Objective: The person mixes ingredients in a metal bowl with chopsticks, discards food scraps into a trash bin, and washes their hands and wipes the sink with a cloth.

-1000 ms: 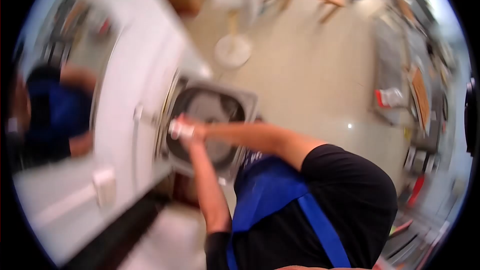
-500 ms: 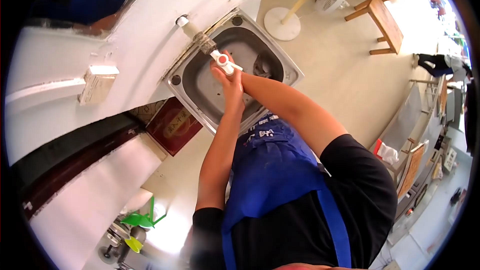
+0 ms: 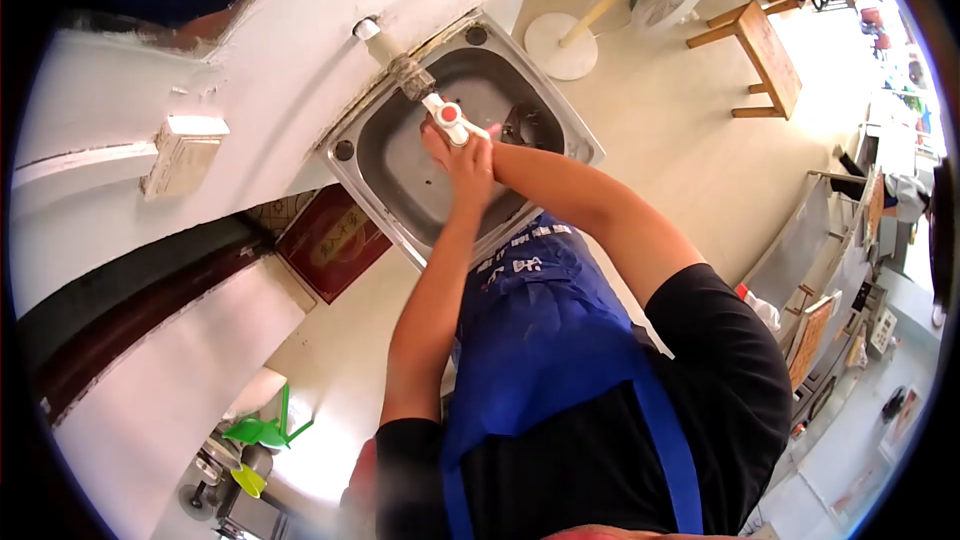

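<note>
My left hand [image 3: 470, 162] and my right hand [image 3: 436, 147] are pressed together below a white tap [image 3: 455, 120] with a red-centred knob, over a steel sink [image 3: 390, 202]. The left hand lies across the right one and appears closed around it. Only a small part of the right hand shows beside the tap; its fingers are mostly hidden by the spout and the left hand. I cannot make out running water. A dark, crumpled-looking item [image 3: 520, 125] lies in the sink's right side.
A white wall [image 3: 290, 70] stands behind the sink. A standing fan [image 3: 560, 45] and a wooden stool [image 3: 765, 55] are on the floor to the right. A red mat [image 3: 335, 245] lies left of the sink. Green plastic items [image 3: 262, 430] sit at lower left.
Under the tap, the hands have shifted slightly against each other and a fingertip now shows right of the spout. The view has moved a little.
</note>
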Motion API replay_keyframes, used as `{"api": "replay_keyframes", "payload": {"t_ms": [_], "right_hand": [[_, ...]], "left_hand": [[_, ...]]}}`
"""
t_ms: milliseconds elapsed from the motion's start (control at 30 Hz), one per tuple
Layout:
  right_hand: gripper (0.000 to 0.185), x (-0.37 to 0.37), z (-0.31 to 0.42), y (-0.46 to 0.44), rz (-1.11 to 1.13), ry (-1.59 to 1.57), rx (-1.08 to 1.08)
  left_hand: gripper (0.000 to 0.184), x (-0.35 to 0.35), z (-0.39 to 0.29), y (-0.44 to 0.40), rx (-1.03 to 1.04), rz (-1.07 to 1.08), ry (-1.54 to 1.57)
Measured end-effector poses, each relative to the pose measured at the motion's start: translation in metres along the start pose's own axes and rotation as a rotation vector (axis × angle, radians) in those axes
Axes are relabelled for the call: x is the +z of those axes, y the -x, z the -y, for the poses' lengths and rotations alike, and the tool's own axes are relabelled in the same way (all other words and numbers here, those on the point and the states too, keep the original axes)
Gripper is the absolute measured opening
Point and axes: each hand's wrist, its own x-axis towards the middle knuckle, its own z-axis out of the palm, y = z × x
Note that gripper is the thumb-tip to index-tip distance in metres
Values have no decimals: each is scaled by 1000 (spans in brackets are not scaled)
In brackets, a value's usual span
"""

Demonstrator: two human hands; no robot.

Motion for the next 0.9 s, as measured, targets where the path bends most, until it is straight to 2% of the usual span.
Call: {"api": "replay_keyframes", "payload": {"t_ms": [33,67,167,233,267,300,367,400,433,467,500,533,567,633,667,767,800,900], "right_hand": [[34,-82,2,23,178,188,-179],[38,-51,1,15,95,68,-111],[35,-41,-6,8,87,178,-142],[33,-39,-15,3,89,236,-168],[32,-35,-18,2,91,261,-177],[31,-31,-17,2,95,277,-186],[29,-24,-17,-4,89,353,-214],[28,-21,-14,0,80,392,-220],[27,-16,-12,1,70,445,-230],[26,-11,-10,1,61,502,-237],[25,-2,-9,1,50,598,-243],[25,6,-7,0,33,699,-251],[24,16,-10,-4,11,837,-256],[22,34,-13,-10,-38,1162,-266],[21,47,-16,-10,-61,1306,-276],[19,61,-12,-17,-141,1693,-272],[18,69,-14,-18,-167,1815,-247],[16,90,-17,-16,-200,2282,-99]], "left_hand": [[30,0,18,-6,-77,25,117],[30,-5,24,-18,-22,11,57],[31,-10,13,-17,83,-13,-66],[33,-10,-43,3,-15,57,356],[34,-10,-50,9,201,76,54],[34,-12,-49,14,188,83,56],[35,-12,-48,6,299,66,117],[35,-25,-53,3,116,78,263],[35,-31,-27,-10,115,71,267],[30,-31,13,-27,197,71,109],[25,-35,16,-36,275,75,-52],[28,-26,12,-25,69,40,341],[28,-25,-6,-19,75,38,341],[35,-23,-44,-5,225,106,35],[35,-22,-65,-1,349,84,87],[32,-32,-46,-4,285,52,10],[27,-40,-35,-14,335,-25,-42],[29,-45,-30,-23,302,-28,-159]]}}
